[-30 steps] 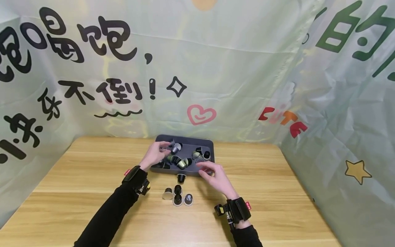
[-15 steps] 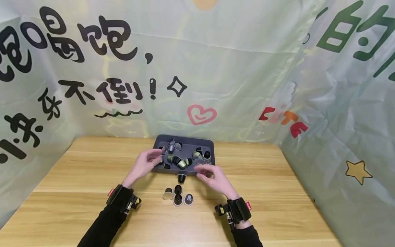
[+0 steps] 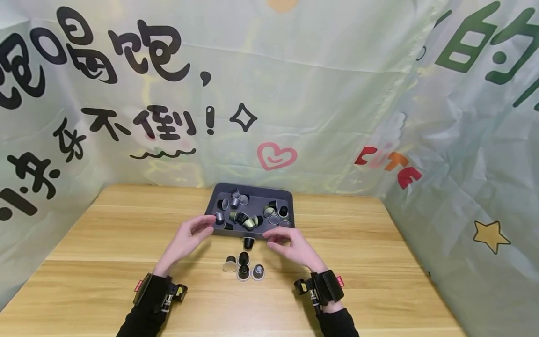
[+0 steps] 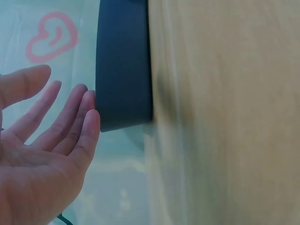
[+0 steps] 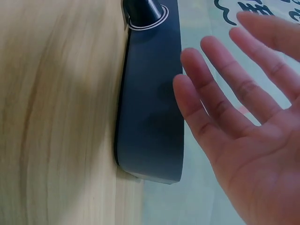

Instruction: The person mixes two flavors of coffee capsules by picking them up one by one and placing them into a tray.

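A dark grey tray (image 3: 257,192) holds several coffee capsules, black, silver and green, lying in loose groups. At its front left corner hovers my left hand (image 3: 185,241), fingers relaxed and nothing held; the left wrist view shows its palm beside the tray wall (image 4: 124,65). My right hand (image 3: 294,245) stays near the front right corner, fingers loosely bent and holding nothing, as the right wrist view also shows. Against the tray's front wall sits a black capsule (image 3: 248,243). In front of it on the table stand black capsules (image 3: 243,271), a silver-topped capsule (image 3: 258,271) and a tilted capsule (image 3: 229,264).
The wooden table (image 3: 379,281) extends to both sides of the tray. A printed cloth (image 3: 328,117) hangs right behind the tray and along both sides of the table.
My left hand has drawn back from over the tray, moving left and toward me. A silver capsule now lies at the tray's left end. The right hand has barely moved.
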### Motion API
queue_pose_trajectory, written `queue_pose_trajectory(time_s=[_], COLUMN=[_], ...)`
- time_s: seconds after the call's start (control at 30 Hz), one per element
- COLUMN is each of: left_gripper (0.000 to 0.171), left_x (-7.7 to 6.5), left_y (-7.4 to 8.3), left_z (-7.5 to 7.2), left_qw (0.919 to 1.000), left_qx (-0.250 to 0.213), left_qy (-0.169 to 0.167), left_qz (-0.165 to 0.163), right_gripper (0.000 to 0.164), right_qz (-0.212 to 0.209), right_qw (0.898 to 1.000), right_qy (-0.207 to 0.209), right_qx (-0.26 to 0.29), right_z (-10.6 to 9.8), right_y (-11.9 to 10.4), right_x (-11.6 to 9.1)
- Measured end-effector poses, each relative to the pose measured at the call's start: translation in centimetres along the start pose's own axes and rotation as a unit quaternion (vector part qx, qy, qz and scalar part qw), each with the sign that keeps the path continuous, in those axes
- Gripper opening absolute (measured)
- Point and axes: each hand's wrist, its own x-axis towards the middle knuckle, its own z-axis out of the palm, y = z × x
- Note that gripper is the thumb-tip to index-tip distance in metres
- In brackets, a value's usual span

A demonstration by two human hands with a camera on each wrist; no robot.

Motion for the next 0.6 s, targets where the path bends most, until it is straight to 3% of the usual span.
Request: queue_pose_trajectory(time_s=[0.33,0.6], left_gripper=[0.04,0.039], left_x=[-0.1,-0.28], left_y=[0.03,0.26], left_z=[-0.18,-0.13], left_qw=[0.9999,0.9998], left_qx=[-0.012,-0.012], left_qy=[0.002,0.005], left_qz=[0.01,0.015], right_gripper=[0.03,0.032], right_qz=[-0.001,-0.006], right_qw=[0.998,0.987], right_qy=[-0.058,-0.158], right_qx=[0.017,0.039], right_z=[-0.13,-0.09], right_y=[-0.06,-0.18], right_x=[-0.13,-0.14])
